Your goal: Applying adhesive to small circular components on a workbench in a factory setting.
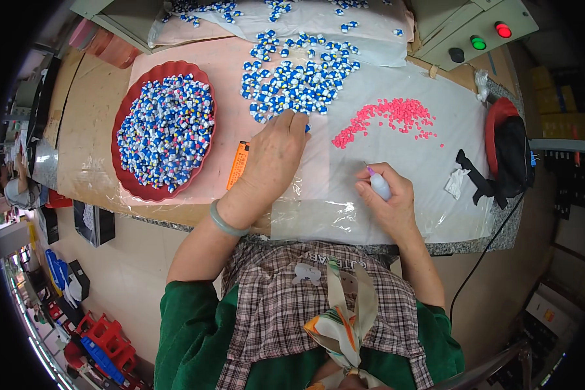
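Observation:
My left hand [278, 156] is closed at the near edge of a spread of small blue-and-white pieces [299, 88]. One blue piece [307, 129] shows at its fingertips, mostly covered by the fingers. In my right hand [396, 201] is a small squeeze bottle [380, 186] with a pale body and purple nozzle, its tip pointing up and left above the sheet. Beyond it lies a curved scatter of tiny pink pieces [400, 114]. An orange tool [238, 166], perhaps a cutter, is partly hidden behind my left wrist.
A scalloped red tray [118, 166] heaped with similar blue-and-white pieces stands at left. Plastic sheeting [364, 224] covers the tabletop. At right are crumpled tissue [457, 183] and a black-covered red object [508, 153]. Behind stands a metal housing [458, 32] with coloured buttons.

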Demonstrator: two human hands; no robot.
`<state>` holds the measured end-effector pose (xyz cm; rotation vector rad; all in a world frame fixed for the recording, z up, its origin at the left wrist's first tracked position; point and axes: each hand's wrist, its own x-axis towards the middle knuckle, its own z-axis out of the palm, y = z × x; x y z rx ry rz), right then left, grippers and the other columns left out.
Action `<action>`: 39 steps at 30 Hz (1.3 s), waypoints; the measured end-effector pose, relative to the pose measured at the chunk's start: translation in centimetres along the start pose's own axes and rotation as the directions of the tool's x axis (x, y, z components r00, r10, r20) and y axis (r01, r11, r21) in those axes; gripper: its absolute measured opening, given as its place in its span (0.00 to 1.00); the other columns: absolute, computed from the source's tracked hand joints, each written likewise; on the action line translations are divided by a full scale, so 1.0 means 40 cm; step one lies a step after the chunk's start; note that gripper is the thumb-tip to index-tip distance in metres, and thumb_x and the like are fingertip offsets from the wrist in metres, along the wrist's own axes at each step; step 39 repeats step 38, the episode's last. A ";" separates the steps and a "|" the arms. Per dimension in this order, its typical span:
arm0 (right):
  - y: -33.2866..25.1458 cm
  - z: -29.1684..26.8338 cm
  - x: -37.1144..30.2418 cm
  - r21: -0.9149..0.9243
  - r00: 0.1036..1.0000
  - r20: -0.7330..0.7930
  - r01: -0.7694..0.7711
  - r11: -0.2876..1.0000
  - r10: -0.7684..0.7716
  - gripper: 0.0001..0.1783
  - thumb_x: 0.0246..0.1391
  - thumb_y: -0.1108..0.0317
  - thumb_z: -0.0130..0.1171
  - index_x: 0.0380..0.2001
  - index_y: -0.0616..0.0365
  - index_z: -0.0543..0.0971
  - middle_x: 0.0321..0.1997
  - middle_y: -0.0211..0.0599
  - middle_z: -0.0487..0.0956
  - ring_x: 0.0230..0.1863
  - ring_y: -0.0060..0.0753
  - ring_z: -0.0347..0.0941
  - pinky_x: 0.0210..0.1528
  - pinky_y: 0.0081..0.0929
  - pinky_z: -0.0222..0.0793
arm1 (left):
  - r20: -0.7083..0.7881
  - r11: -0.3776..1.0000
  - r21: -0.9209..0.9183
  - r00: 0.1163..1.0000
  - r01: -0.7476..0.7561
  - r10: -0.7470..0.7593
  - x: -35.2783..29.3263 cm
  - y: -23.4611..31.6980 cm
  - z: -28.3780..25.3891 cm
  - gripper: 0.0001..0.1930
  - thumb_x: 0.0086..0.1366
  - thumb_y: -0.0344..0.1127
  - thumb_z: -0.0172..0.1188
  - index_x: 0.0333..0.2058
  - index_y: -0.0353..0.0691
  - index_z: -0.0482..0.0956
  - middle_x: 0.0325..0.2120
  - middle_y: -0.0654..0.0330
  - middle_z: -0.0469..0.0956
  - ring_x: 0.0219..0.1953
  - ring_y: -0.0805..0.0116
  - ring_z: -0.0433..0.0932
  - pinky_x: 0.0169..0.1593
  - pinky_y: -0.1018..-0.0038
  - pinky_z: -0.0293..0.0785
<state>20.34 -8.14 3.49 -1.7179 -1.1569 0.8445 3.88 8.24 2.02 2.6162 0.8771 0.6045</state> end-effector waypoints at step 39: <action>-0.014 -0.051 0.008 0.456 0.966 -0.257 0.126 0.881 -0.005 0.21 0.60 0.66 0.57 0.54 0.63 0.68 0.38 0.45 0.78 0.23 0.22 0.71 0.19 0.13 0.63 | 0.603 -0.228 -0.792 0.786 0.567 -0.139 -0.101 0.092 -0.018 0.17 0.70 0.39 0.53 0.51 0.34 0.76 0.31 0.62 0.79 0.22 0.85 0.61 0.23 0.87 0.55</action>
